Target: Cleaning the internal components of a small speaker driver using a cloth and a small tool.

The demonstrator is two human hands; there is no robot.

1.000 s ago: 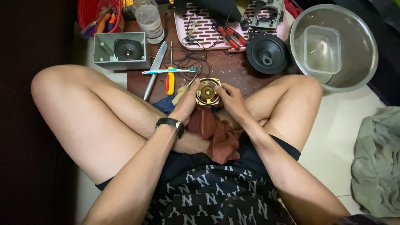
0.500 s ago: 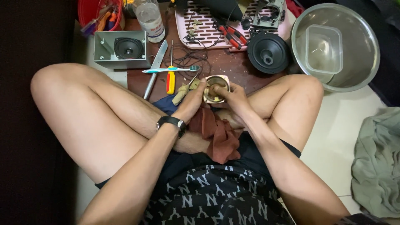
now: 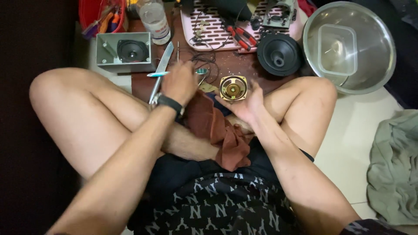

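Observation:
My right hand is palm up and holds a small square brass-coloured speaker at its fingertips, above my crossed legs. My left hand, with a black wristband, reaches forward over the tools on the brown board. It covers the middle of a teal-handled tool, whose ends show on either side. The hand is blurred, and its fingers are hidden from view. A rust-brown cloth lies in my lap between the two forearms.
A knife and a grey box speaker lie left of the hands. Beyond are a plastic bottle, a red basket, a pink tray with red pliers, a black speaker cone and a metal bowl.
My left hand has let go of the small speaker and moved left and forward onto the tools. My right hand alone now holds the speaker, turned face up.

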